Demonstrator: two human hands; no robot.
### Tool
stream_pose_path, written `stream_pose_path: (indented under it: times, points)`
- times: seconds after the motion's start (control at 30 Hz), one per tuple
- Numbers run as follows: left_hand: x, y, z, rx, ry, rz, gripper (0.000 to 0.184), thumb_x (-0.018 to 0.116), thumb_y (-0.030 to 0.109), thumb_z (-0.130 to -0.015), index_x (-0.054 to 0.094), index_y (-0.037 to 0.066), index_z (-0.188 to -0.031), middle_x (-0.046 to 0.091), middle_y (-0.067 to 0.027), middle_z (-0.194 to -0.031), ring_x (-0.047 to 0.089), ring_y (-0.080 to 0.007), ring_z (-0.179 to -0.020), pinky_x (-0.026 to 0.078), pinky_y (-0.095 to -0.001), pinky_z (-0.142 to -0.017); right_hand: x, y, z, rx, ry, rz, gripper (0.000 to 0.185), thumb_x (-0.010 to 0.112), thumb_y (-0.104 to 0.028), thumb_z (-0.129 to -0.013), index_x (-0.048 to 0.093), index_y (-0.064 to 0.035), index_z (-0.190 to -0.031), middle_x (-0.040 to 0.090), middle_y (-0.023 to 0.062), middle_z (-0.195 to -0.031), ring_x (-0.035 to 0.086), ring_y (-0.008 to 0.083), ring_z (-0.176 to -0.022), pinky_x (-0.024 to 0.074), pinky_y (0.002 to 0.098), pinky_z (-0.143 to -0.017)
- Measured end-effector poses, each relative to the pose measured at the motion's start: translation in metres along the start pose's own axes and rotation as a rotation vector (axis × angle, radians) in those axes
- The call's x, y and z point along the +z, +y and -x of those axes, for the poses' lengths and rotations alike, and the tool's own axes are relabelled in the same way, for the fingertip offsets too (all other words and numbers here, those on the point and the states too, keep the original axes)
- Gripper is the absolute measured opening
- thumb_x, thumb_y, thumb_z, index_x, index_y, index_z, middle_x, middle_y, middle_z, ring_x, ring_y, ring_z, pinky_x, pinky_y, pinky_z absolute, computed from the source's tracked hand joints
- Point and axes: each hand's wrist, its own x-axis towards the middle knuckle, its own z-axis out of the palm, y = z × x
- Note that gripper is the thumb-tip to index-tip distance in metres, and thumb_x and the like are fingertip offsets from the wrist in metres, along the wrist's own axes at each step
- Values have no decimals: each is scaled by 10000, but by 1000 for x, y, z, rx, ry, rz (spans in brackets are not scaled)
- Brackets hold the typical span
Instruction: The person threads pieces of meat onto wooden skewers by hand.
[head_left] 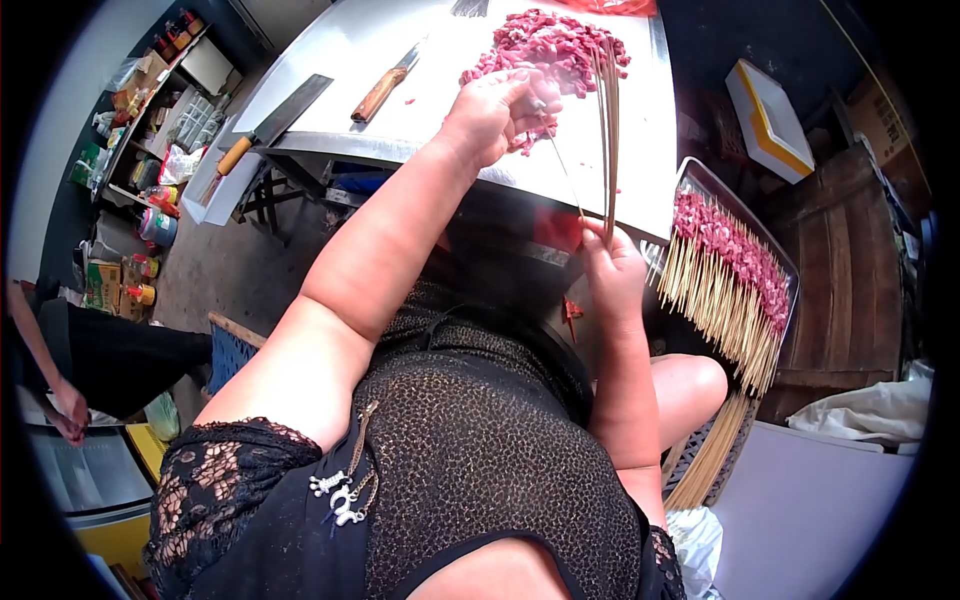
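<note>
My left hand [497, 118] is over the front of the white table, fingers curled in a pinch around what looks like a small piece of raw meat at the tip of a thin skewer. A small shiny thing shows at its fingers. Lower and to the right, my right hand [614, 268] grips a bundle of thin bamboo skewers [609, 150], mostly upright; one slants from its fingertips toward my left hand. Behind the hands lies a heap of cut raw red meat [550, 45]. Part of the heap is hidden behind my left hand and the skewers.
On the white table [300, 110] lie a cleaver [290, 110] and a wooden-handled knife [385, 85]. At right, a tray [790, 262] holds rows of meat skewers [735, 265]. Bare sticks [712, 455] lie below it. Another person's hands [68, 410] show at left.
</note>
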Motion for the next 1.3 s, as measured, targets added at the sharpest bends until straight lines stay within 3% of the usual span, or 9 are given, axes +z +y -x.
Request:
stream_pose_path:
  times: [0.27,0.63,0.83,1.03,1.13,1.17,1.2,1.3]
  points:
    - [-1,3,1,-117,-99,46,247,377,152,-967,525,-37,-1028,627,-150,-878,644,-293,-866,544,-433,-815,-15,-11,1,13,-8,44,156,584,-71,-871,648,-7,-999,526,-71,-666,404,0,-551,329,156,-492]
    - [1,-2,8,-162,-176,101,248,389,150,-962,523,-41,-1043,627,-168,-887,629,-305,-915,493,-498,-877,-8,-13,2,231,-95,-343,155,556,-60,-880,618,25,-994,442,-78,-578,317,-1,-448,220,165,-405]
    - [8,-21,4,28,-19,202,226,296,104,-880,498,15,-831,542,-102,-713,563,-223,-677,506,-492,-820,6,0,-2,146,-55,-298,164,559,-69,-882,620,18,-1007,448,-76,-588,324,0,-453,229,162,-409]
    - [24,-36,15,-10,-70,218,207,336,111,-876,507,22,-803,549,-107,-708,574,-231,-703,520,-487,-764,13,-16,-4,163,-71,-328,174,559,-78,-884,623,9,-1020,455,-75,-593,338,2,-457,245,160,-411]
    - [32,-50,21,-107,-53,185,215,338,138,-905,504,15,-842,573,-116,-733,592,-249,-729,519,-449,-767,11,-22,-8,196,-41,-295,186,560,-83,-884,616,14,-1033,456,-73,-595,347,2,-465,251,157,-410]
    - [35,-52,23,-139,-46,155,228,341,163,-919,494,-6,-915,604,-144,-787,612,-272,-782,511,-436,-790,11,-23,-9,191,-30,-323,190,561,-85,-884,613,18,-1035,456,-73,-599,348,1,-467,249,156,-408]
    - [42,-43,26,-108,-71,-66,270,347,185,-931,478,-26,-1037,615,-186,-910,612,-294,-887,499,-442,-820,10,-24,-11,185,-20,-349,194,562,-87,-884,609,22,-1037,456,-72,-603,348,0,-469,248,155,-407]
    - [33,-33,18,-124,-93,275,334,346,211,-951,444,-23,-1168,571,-218,-1082,566,-311,-1037,472,-439,-877,7,-25,-14,172,-22,-345,201,564,-91,-884,603,26,-1043,452,-76,-613,340,-2,-470,243,152,-409]
